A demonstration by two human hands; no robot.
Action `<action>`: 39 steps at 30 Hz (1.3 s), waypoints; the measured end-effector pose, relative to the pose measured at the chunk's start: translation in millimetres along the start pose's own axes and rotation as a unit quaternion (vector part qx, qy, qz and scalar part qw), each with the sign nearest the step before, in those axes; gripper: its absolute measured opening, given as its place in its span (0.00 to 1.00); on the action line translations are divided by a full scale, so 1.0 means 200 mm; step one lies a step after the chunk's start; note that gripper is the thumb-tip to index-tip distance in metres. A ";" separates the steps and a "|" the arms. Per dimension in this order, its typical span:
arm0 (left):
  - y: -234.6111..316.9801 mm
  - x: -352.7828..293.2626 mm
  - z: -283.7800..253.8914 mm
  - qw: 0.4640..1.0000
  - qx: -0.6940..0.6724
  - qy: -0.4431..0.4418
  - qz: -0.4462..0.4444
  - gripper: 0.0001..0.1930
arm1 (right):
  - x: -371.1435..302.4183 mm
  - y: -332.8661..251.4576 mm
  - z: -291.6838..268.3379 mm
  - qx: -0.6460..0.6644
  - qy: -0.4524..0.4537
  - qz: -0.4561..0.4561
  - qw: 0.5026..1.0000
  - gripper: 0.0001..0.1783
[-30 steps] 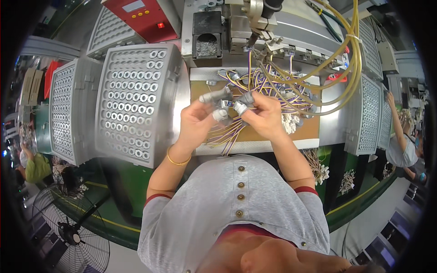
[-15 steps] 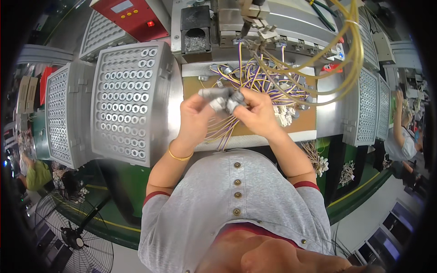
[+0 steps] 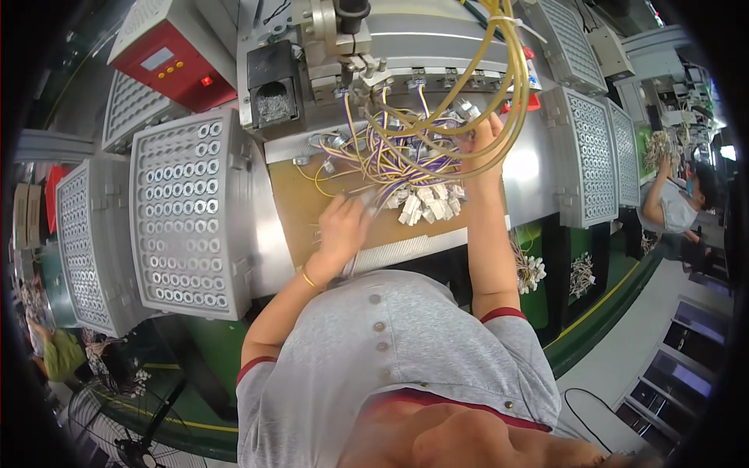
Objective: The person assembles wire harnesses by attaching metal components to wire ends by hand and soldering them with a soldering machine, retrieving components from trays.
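My right hand (image 3: 485,148) reaches to the far right of the wire pile, fingers closed around a small grey cylindrical part (image 3: 468,111) with a bright metallic end, close to the machine's front edge. Nearer to me on the left, my left hand (image 3: 342,228) is bent over the brown work mat (image 3: 300,203), smeared by motion; a blurred greyish shape and some wires lie by its fingertips. Between the hands spreads a tangle of purple, yellow and white wires (image 3: 382,160). White plug connectors (image 3: 425,204) are heaped at its near side.
Ahead stands a metal machine (image 3: 421,51) with yellow hoses (image 3: 511,86) looping down over the wires. At the left are a red control box (image 3: 168,66), a black bin of metal scraps (image 3: 273,101) and a grey tray of ring-shaped parts (image 3: 183,210). More trays (image 3: 589,156) stand right.
My hands were together over the mat on grey parts; now they are apart. The right has gone far right with a grey part, the left lower over the mat. The view has shifted.
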State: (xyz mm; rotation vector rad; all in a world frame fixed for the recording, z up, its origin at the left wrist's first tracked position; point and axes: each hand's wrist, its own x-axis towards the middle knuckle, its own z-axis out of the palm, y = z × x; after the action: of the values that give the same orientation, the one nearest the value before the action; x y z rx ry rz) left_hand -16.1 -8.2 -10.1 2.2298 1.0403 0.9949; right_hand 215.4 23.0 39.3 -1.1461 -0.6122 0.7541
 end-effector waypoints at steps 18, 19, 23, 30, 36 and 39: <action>-0.01 0.02 -0.39 0.977 -0.021 -0.160 -0.138 0.12 | 0.05 0.07 0.13 0.034 0.078 0.004 0.996 0.04; 0.01 0.04 -0.44 0.975 -0.033 -0.149 -0.161 0.11 | 0.04 0.06 0.16 0.081 0.095 0.019 0.992 0.04; 0.01 0.06 -0.56 0.985 0.004 -0.073 -0.155 0.10 | 0.15 0.06 0.16 0.060 0.024 0.069 0.996 0.07; 0.01 0.04 -0.58 0.990 -0.024 -0.008 -0.138 0.10 | -0.11 -0.14 0.01 -0.373 -0.063 -0.147 0.914 0.03; 0.03 0.04 -0.57 0.991 -0.097 0.024 -0.089 0.14 | -0.47 -0.01 0.45 -0.258 -0.431 -0.150 0.852 0.13; 0.04 0.02 -0.58 0.984 -0.104 0.038 -0.142 0.15 | -0.47 0.07 0.43 -0.289 -0.440 -0.209 0.824 0.12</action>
State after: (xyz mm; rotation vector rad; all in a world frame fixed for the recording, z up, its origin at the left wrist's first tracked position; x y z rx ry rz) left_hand -100.9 2.8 68.2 1.8272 1.1897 1.0167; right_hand 88.9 0.6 46.8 -1.0914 -1.9183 0.7019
